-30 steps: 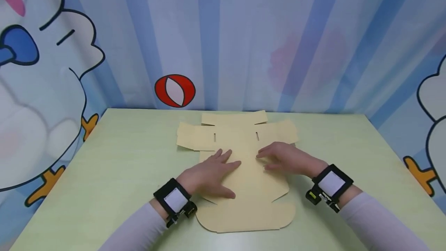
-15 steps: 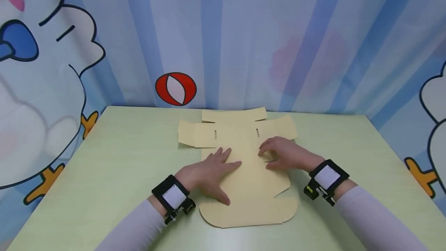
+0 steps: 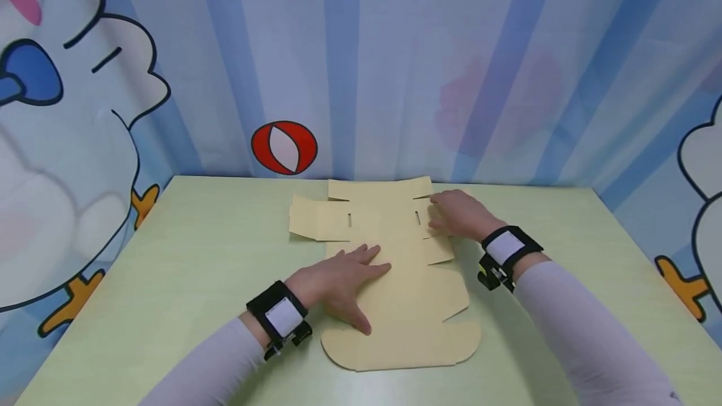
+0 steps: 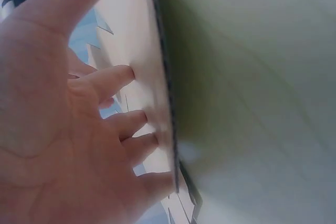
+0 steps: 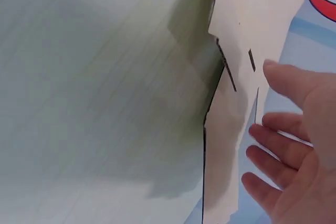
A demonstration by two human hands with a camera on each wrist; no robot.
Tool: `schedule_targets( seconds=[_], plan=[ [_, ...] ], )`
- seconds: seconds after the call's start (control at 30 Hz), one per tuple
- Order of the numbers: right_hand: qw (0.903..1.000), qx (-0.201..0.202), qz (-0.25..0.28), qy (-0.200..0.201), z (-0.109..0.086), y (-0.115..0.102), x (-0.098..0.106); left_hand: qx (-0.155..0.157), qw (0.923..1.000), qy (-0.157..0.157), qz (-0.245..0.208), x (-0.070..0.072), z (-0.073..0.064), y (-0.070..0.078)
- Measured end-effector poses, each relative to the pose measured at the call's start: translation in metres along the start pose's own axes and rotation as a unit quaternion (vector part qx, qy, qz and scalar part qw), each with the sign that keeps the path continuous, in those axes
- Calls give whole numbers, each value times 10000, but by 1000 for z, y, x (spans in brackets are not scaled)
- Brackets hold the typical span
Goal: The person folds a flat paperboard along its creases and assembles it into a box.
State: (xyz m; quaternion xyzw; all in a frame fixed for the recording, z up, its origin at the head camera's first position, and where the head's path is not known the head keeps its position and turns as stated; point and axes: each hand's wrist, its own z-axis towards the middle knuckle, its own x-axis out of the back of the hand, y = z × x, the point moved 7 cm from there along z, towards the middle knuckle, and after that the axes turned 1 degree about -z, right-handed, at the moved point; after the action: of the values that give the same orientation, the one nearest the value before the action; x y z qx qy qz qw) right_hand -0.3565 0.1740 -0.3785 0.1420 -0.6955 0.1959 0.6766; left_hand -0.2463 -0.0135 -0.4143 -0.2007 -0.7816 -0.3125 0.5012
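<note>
A flat die-cut cardboard sheet [image 3: 403, 306] with side flaps, slots and a rounded near end lies on the table. My left hand [image 3: 344, 281] rests on its left-middle part with fingers spread. In the left wrist view those fingertips touch the cardboard face, near its edge. My right hand [image 3: 465, 213] is over the upper right flap, which it mostly covers in the head view. The right wrist view shows the right hand [image 5: 294, 150] with loosely bent fingers beside the cardboard [image 5: 223, 166], gripping nothing. The upper left flap [image 3: 316, 218] tilts up slightly at its outer end.
The pale green table [image 3: 225, 255] extends around the sheet on both sides. Behind it hangs a blue striped cloth [image 3: 389, 80] with a printed red and white ball [image 3: 309, 147] and cartoon figures. Each wrist wears a black strap with a small camera.
My right hand has moved away from me, from the right-middle of the sheet up to the upper right flap, uncovering a smaller flap below. My left hand stays nearly in place.
</note>
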Motion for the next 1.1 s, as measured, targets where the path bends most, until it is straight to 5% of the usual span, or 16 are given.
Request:
schedule_targets(
  seconds=[0.23, 0.43, 1.1],
  plan=[
    [9972, -570, -472, -48, 9, 7, -7, -27, 9999, 32, -96, -3, -1, -1],
    [9964, -616, -580, 2, 10, 16, -15, -28, 9999, 37, -89, -4, 0, 0],
    [9825, -1104, 396, 1448, 7, 30, 10, 16, 10000, 3, -62, -2, 1, -4]
  ],
)
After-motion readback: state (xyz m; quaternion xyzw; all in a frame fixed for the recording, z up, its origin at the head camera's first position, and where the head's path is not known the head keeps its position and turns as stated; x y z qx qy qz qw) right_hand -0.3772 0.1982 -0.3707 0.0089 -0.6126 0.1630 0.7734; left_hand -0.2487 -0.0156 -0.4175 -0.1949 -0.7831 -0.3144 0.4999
